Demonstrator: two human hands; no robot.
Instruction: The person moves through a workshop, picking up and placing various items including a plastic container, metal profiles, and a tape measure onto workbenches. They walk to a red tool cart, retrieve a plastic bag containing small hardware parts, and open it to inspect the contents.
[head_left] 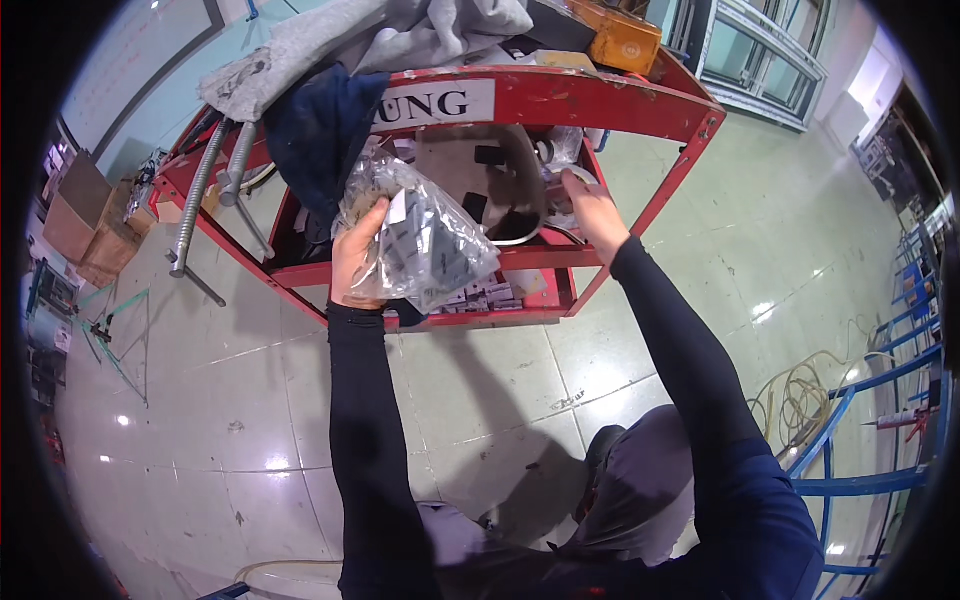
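In my left hand (358, 255) is a clear plastic bag (425, 240) with dark pieces inside, gripped at its left side with the thumb on top. The bag hangs in front of a red metal cart (560, 95). My right hand (595, 212) reaches into the right part of the cart's middle shelf, its fingers bent beside some clear plastic wrapping (562, 150). What those fingers pinch is too small to make out. Between my hands, on that shelf, stands a grey-beige bin (455, 160) with a few black pieces in it.
Grey cloth (370, 40) and a dark blue cloth (320, 135) drape over the cart's top left. Metal rods (200, 200) stick out there. An orange box (625, 42) sits on top at the right. Small packs (485, 297) lie on the bottom shelf. Blue frames (860, 485) and a coiled hose (800, 400) are at right.
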